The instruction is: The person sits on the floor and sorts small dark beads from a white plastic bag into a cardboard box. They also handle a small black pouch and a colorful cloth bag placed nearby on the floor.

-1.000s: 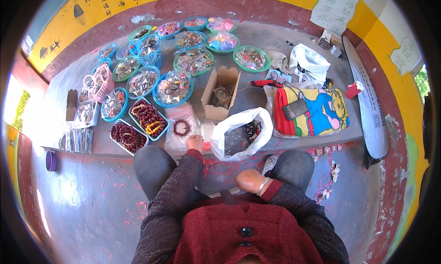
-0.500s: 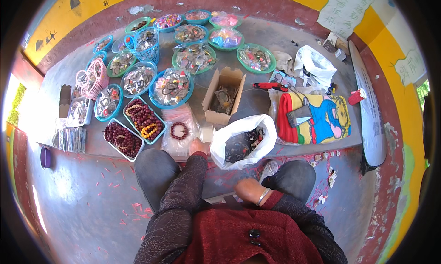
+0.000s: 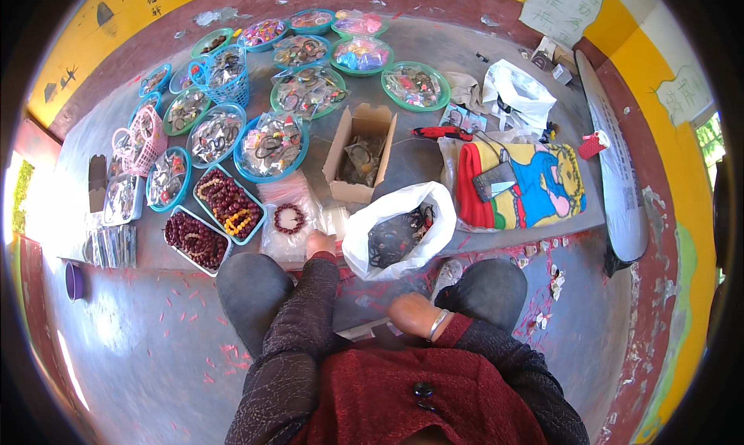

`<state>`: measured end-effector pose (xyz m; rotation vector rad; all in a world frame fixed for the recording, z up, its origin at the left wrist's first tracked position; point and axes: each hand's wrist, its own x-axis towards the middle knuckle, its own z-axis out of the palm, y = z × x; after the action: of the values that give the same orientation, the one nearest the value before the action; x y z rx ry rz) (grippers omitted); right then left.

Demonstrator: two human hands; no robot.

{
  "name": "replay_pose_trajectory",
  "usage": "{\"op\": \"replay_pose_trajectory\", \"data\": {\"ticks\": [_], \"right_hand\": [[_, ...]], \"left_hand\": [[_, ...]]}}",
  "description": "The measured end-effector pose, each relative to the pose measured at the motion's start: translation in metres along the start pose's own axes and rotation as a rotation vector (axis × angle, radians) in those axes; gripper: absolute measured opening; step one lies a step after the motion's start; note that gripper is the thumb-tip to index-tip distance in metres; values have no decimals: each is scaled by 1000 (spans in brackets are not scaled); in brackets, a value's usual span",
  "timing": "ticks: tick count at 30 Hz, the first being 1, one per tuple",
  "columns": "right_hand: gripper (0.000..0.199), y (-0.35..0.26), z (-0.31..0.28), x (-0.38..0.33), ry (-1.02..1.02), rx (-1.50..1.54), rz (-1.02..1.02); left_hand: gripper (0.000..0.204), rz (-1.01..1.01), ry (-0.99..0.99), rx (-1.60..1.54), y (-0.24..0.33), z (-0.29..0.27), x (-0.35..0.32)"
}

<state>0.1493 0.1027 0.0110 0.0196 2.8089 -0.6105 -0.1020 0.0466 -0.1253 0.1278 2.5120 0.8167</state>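
My left hand (image 3: pixel 320 243) rests at the front edge of the low platform, touching the near side of a stack of clear plastic bags (image 3: pixel 285 242). Its fingers are too unclear to read. A dark red bead bracelet (image 3: pixel 289 219) lies on those bags, and a small pale packet (image 3: pixel 335 222) sits just beyond the hand. Over my lap, my right hand (image 3: pixel 413 315) is curled, knuckles up, with its fingertips hidden beneath. To its upper left stands a white plastic sack (image 3: pixel 357 255), its mouth wide, with dark cord-like pieces inside.
Two trays of beads (image 3: pixel 229 205) (image 3: pixel 195 240) stand left of the bags. Behind are an open cardboard box (image 3: pixel 339 160) and several baskets of packaged trinkets (image 3: pixel 271 145). A colourful folded blanket (image 3: pixel 535 185) lies at right. Red scraps (image 3: pixel 234 357) litter the floor.
The whole view has shifted slightly, so the platform's things appear further left. Both hands stay in nearly the same places relative to the bags and my lap.
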Motion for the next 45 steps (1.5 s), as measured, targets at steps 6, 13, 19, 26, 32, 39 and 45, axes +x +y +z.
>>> {"op": "replay_pose_trajectory", "data": {"ticks": [6,13,19,26,32,39,45], "right_hand": [[11,-2,-4,1,-41,-18,38],[12,-3,-5,2,-75,-12,38],[14,-2,-11,-1,-113,-29,43],[17,-4,-34,7,92,45,138],[47,-15,-71,3,822,297,135],[27,-2,-53,7,844,361,9],[18,14,-45,5,640,1314,279]], "left_hand": [[21,74,7,37,-7,2,0],[25,114,27,129,-1,-7,-9],[26,112,135,-40,19,-29,-21],[18,125,-48,-825,40,-60,-37],[10,-140,-727,-1133,51,-100,-127],[13,-359,-1024,-1149,54,-111,-175],[20,92,-733,-1101,49,-112,-161]]}}
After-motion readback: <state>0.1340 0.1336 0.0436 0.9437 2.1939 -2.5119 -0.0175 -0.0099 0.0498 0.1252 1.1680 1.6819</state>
